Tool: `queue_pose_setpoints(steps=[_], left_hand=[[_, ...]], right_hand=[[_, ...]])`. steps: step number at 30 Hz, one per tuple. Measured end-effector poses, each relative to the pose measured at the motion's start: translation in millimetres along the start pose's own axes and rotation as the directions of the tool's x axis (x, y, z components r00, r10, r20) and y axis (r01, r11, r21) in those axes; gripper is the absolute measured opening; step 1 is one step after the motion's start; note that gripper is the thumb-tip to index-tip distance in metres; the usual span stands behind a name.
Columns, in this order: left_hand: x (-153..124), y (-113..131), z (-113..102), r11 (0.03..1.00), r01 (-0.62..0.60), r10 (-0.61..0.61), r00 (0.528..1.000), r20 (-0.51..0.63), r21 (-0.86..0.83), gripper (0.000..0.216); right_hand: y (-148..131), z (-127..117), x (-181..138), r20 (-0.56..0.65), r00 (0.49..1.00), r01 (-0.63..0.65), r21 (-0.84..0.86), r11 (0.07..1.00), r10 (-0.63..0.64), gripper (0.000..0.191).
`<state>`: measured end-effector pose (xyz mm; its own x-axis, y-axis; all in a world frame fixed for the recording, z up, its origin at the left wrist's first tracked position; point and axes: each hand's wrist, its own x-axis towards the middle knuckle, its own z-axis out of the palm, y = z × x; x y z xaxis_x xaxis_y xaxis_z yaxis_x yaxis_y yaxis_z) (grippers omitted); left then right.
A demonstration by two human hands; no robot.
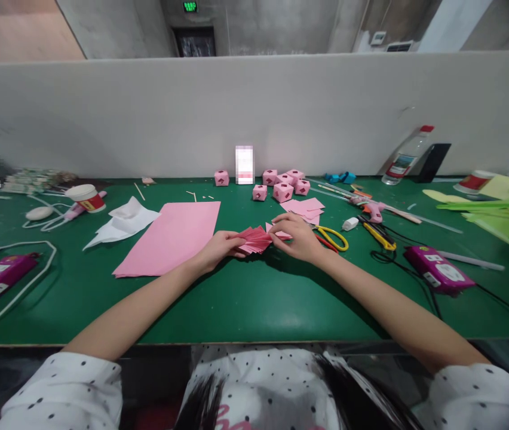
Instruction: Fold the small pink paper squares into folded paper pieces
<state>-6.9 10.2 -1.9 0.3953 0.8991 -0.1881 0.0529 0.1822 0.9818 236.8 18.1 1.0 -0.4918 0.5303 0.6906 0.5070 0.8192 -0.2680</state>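
Note:
A fanned stack of pink paper pieces (255,240) is held above the green table, in front of my body. My left hand (218,249) pinches its left end between thumb and fingers. My right hand (297,237) is at the right end, its fingers bent against the paper edges; the fingertips partly hide the contact. Just beyond my right hand lie loose pink paper pieces (306,208). Scissors with yellow and red handles (333,237) rest beside that hand. Large pink sheets (176,236) lie left of my left hand.
Folded pink paper cubes (282,191) and a phone (244,164) stand along the partition. To the right are a glue gun (373,211), a yellow cutter (382,237), a purple power strip (438,269) and a bottle (404,161). Left are a crumpled tissue (124,220) and a paper cup (86,197).

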Motion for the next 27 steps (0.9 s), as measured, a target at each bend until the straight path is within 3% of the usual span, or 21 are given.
queue_pose_setpoints(steps=[7,27], left_hand=[[0.4,0.9,0.6,1.000,0.004,-0.004,1.000,0.000,0.017,0.028],[-2.8,6.2,3.4,1.000,0.018,-0.017,1.000,-0.020,0.023,0.022]], right_hand=[[12.6,10.1,-4.7,0.037,0.998,0.063,-0.112,0.992,-0.059,0.010],[9.6,21.4,-7.8,0.092,0.989,-0.099,-0.155,0.983,0.114,0.008]])
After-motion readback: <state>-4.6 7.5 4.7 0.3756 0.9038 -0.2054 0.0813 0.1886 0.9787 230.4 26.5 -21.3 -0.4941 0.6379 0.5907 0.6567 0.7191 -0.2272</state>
